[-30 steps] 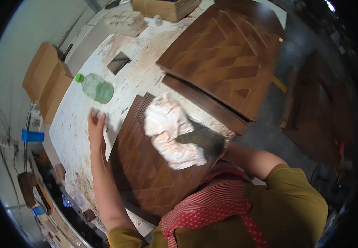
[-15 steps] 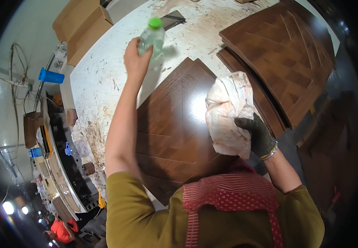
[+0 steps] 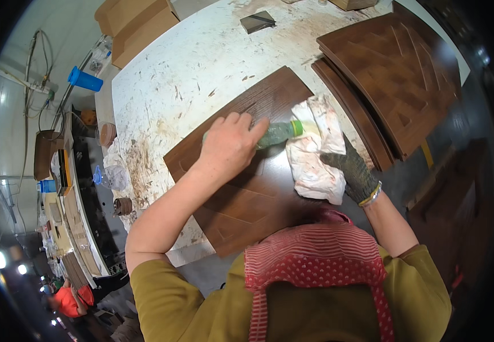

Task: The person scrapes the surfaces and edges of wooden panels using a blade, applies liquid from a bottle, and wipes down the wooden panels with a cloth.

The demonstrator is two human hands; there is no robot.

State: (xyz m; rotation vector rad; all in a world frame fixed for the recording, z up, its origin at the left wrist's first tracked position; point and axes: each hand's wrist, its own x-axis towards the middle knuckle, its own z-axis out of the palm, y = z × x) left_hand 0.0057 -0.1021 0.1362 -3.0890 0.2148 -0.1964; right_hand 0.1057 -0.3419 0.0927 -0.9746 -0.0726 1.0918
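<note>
2 hands busy: left hand [image 3: 227, 145] wraps a clear plastic bottle [image 3: 275, 133], tipped flat, cap at the rag [image 3: 313, 149] bunched in the gloved right hand [image 3: 351, 170]. Both over the dark wood panel [image 3: 247, 188] near the table [image 3: 201, 62] front edge. Bottle likely light, squashy, slick; grip mid-body. Rag limp.

- A wooden panel [image 3: 247, 188] lies on the worktable [image 3: 190, 68], right in front of the person.
- The left hand [image 3: 228, 145] holds a bottle [image 3: 278, 133] tipped sideways over the panel, its cap end touching a rag [image 3: 312, 148].
- The rag lies on the panel's right part, with the right hand [image 3: 352, 171] on it.
- A stack of panels [image 3: 395, 74] lies to the right, farther back.
- A small block [image 3: 258, 21] sits on the table's far side.
- Cardboard boxes [image 3: 136, 25] stand at the far left.
</note>
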